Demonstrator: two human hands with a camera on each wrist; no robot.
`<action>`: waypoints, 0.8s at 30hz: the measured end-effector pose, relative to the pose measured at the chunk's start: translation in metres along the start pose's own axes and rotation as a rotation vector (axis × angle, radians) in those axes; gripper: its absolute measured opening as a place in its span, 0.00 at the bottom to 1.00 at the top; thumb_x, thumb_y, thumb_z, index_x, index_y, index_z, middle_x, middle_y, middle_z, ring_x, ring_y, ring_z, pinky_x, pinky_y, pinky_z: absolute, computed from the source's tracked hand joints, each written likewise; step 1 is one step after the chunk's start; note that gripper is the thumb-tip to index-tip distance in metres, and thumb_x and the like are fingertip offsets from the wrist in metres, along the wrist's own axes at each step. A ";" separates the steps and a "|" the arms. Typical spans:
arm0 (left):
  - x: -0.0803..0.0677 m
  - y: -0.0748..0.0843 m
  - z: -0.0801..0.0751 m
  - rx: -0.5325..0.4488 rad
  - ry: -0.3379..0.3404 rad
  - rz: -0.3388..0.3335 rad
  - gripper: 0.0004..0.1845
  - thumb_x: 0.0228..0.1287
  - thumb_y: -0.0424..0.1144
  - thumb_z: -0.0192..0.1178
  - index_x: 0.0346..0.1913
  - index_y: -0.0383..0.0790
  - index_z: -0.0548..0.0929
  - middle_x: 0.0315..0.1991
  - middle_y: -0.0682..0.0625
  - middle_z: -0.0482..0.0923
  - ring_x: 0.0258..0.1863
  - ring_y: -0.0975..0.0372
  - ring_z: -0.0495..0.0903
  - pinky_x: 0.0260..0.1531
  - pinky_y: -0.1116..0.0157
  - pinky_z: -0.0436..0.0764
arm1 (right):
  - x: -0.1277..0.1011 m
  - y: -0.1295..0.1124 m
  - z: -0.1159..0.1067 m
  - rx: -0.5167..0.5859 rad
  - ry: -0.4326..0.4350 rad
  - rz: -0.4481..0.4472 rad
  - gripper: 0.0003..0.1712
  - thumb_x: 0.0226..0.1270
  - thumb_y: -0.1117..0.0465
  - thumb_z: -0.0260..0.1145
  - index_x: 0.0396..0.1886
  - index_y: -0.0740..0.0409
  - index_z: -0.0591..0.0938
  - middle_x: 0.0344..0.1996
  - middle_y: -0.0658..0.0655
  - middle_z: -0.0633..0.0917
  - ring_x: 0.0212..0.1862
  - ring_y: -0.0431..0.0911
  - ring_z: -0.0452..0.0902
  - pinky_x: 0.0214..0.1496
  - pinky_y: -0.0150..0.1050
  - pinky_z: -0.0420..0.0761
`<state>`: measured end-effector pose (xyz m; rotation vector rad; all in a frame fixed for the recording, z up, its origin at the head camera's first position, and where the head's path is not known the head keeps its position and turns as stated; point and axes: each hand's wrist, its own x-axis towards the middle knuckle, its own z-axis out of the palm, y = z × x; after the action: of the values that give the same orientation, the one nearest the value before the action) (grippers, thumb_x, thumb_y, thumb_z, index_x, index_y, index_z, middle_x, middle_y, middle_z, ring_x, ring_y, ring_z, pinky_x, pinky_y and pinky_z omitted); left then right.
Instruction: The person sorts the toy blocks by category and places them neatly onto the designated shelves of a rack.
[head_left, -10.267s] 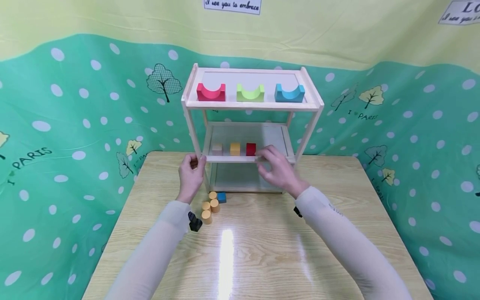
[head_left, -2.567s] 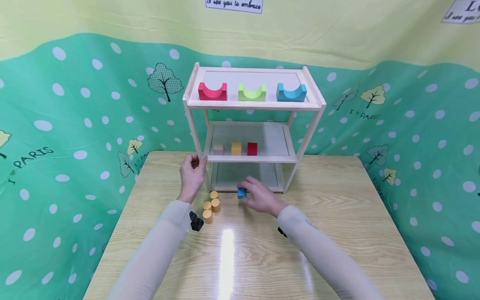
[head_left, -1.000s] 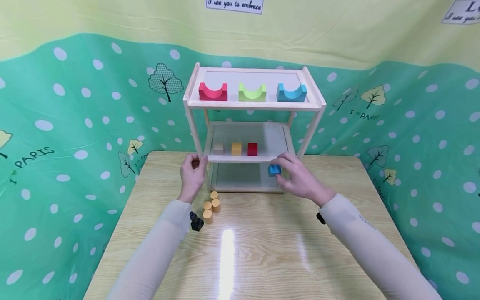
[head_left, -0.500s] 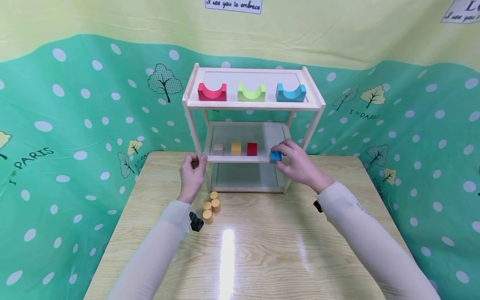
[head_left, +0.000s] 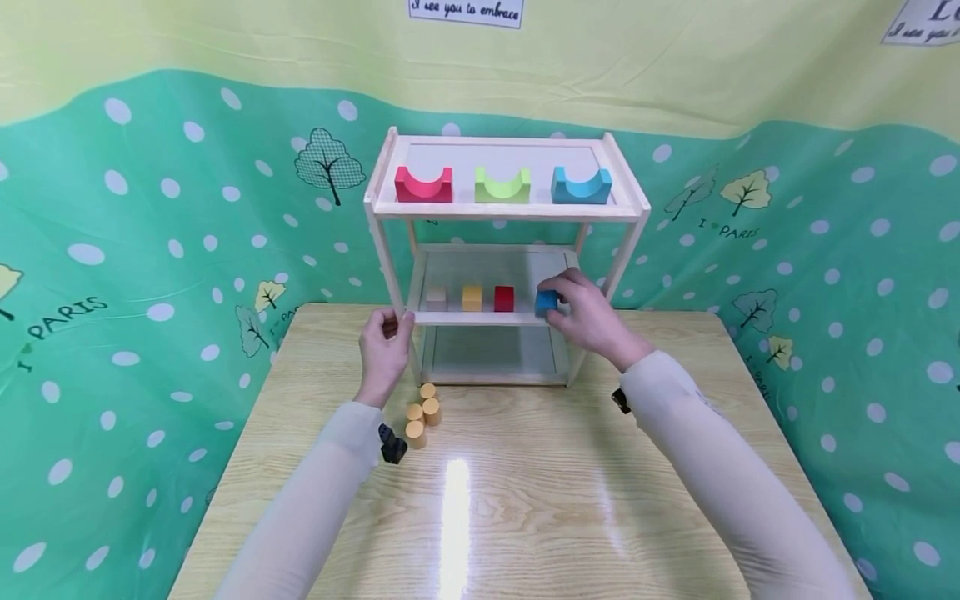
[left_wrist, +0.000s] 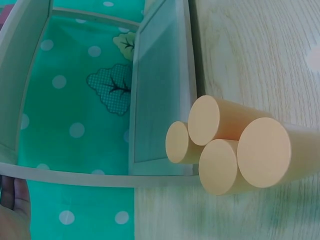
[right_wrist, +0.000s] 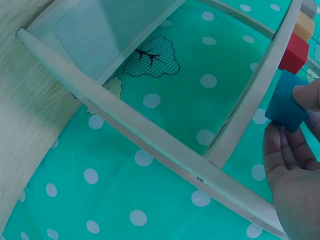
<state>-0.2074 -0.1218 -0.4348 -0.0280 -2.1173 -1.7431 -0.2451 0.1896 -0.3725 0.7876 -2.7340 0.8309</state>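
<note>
My right hand [head_left: 592,321] pinches a blue cube [head_left: 546,303] between thumb and fingers at the front of the middle shelf, right of the red cube [head_left: 504,299]. A yellow cube [head_left: 472,298] and a pale cube [head_left: 436,299] continue the row leftward. In the right wrist view the blue block [right_wrist: 286,100] sits near the red one, thumb on its face. My left hand [head_left: 384,350] holds the left front post of the wooden shelf rack [head_left: 510,318] at the middle shelf's height; only part of that hand [left_wrist: 14,212] shows in the left wrist view.
Several plain wooden cylinders [head_left: 416,432] stand on the table [head_left: 525,500] by the rack's front left foot. Red [head_left: 423,190], green [head_left: 502,192] and blue [head_left: 581,192] arch-cut blocks line the top shelf. A dotted cloth [head_left: 187,250] hangs behind.
The blue cube went from the table beside the cylinders, past the rack's front, up and in over the middle shelf with my right hand. My left hand stays at the post.
</note>
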 end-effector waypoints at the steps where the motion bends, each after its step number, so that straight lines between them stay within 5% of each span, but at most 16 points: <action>1: 0.000 0.000 0.000 0.000 0.001 0.000 0.13 0.69 0.34 0.56 0.44 0.23 0.74 0.40 0.33 0.75 0.40 0.47 0.75 0.38 0.72 0.74 | 0.001 -0.001 0.000 -0.001 -0.006 0.013 0.20 0.58 0.68 0.65 0.52 0.63 0.79 0.47 0.60 0.75 0.44 0.51 0.73 0.48 0.45 0.78; 16: 0.000 -0.001 0.000 0.015 0.000 0.001 0.13 0.69 0.35 0.56 0.44 0.23 0.74 0.40 0.34 0.76 0.39 0.50 0.75 0.40 0.69 0.74 | 0.019 -0.001 0.002 0.004 -0.118 0.165 0.23 0.60 0.66 0.64 0.57 0.59 0.78 0.53 0.60 0.73 0.49 0.53 0.71 0.55 0.48 0.74; 24: 0.000 -0.001 0.001 0.003 0.002 0.013 0.13 0.69 0.34 0.56 0.44 0.23 0.74 0.40 0.33 0.75 0.39 0.48 0.75 0.44 0.56 0.76 | 0.021 0.001 0.003 0.012 -0.149 0.193 0.23 0.61 0.65 0.65 0.57 0.59 0.78 0.54 0.60 0.73 0.50 0.53 0.71 0.57 0.49 0.73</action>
<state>-0.2081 -0.1212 -0.4362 -0.0398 -2.1139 -1.7315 -0.2636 0.1789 -0.3690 0.6183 -2.9768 0.8574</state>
